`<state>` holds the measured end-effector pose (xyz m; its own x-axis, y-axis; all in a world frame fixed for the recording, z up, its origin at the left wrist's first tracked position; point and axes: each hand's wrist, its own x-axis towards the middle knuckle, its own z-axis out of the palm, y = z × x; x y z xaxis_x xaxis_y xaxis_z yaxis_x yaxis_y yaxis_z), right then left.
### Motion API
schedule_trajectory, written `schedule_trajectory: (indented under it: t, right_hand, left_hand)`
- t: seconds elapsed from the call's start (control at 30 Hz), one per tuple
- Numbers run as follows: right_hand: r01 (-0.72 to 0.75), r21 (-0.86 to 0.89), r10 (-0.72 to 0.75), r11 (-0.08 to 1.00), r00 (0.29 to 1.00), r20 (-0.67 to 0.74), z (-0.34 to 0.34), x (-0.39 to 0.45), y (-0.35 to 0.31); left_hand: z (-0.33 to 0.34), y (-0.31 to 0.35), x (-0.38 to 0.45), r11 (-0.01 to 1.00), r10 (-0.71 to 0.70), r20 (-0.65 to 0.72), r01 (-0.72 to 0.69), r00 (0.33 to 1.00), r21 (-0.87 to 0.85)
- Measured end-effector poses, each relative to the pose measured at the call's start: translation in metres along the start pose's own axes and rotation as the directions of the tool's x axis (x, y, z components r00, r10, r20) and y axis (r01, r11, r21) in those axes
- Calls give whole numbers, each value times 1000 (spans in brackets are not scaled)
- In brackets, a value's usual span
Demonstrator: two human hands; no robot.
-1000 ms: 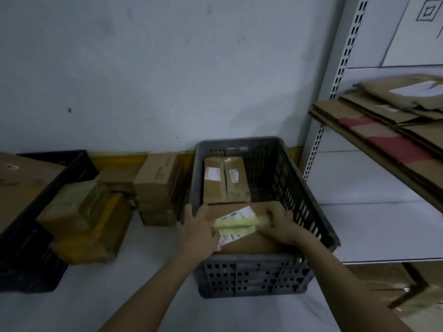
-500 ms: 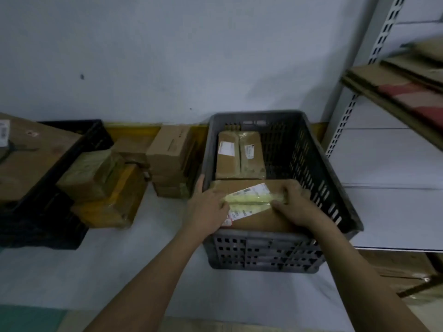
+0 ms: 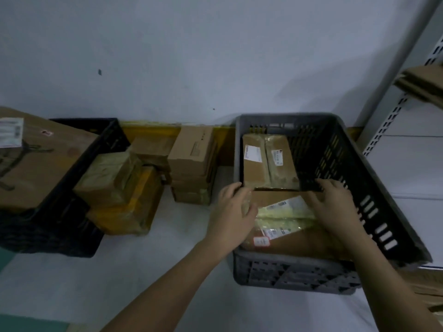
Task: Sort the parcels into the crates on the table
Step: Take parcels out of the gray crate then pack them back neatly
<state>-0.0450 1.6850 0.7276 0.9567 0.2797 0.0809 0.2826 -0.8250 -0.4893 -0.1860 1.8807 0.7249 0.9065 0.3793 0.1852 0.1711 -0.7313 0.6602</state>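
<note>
A grey slatted crate (image 3: 282, 119) stands on the white table at the right. Two brown labelled parcels (image 3: 268, 161) stand on end against its back wall. In front of them a flat brown parcel (image 3: 287, 212) with white labels and yellow tape lies in the crate. My left hand (image 3: 232, 212) holds its left end, thumb on top. My right hand (image 3: 335, 207) holds its far right corner, fingers reaching over the far edge. The parcel's right part is hidden under my right forearm.
A black crate (image 3: 105, 130) at the left holds a large cardboard box (image 3: 36, 164). Between the crates sit a taped parcel (image 3: 110, 178), a yellow parcel (image 3: 129, 212) and a stack of brown boxes (image 3: 191, 164). A shelf rack (image 3: 393, 116) carries flattened cardboard (image 3: 424, 85).
The flat parcel has sunk lower into the grey crate. Both hands have slid from its middle toward its far corners. My head has come closer.
</note>
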Motion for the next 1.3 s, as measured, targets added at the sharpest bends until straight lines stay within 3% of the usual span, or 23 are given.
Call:
schedule_trajectory:
  t: [0.1, 0.23, 0.33, 0.5, 0.63, 0.77, 1.03, 1.2, 1.3]
  right_hand:
    - [134, 140, -123, 981, 989, -84, 7, 13, -52]
    - [202, 419, -212, 885, 977, -23, 27, 33, -132]
    - [130, 515, -219, 847, 969, 116, 59, 52, -187]
    - [-64, 422, -100, 904, 929, 355, 131, 90, -245]
    - [-269, 349, 85, 898, 883, 461, 164, 107, -257]
    - [-376, 382, 153, 844, 852, 501, 179, 112, -258]
    - [-387, 495, 135, 778, 873, 469, 178, 105, -261]
    - [-422, 713, 59, 560, 878, 474, 159, 100, -263]
    - [-384, 784, 29, 488, 905, 425, 146, 97, -263]
  left_hand:
    - [-33, -38, 30, 993, -103, -12, 103, 995, 50]
    - [-80, -101, 75, 952, -305, -30, 306, 952, 30]
    - [-106, -142, 102, 926, -372, -24, 369, 928, -87]
    - [-116, -192, 137, 886, -415, 25, 411, 909, -215]
    - [-107, -218, 152, 841, -436, 131, 455, 890, -292]
    - [-101, -231, 161, 831, -369, 213, 424, 905, -360]
    - [-109, -233, 169, 767, -393, 186, 433, 901, -473]
    - [-122, -222, 167, 624, -385, 181, 400, 905, -672]
    - [-126, -207, 162, 599, -390, 152, 375, 908, -707]
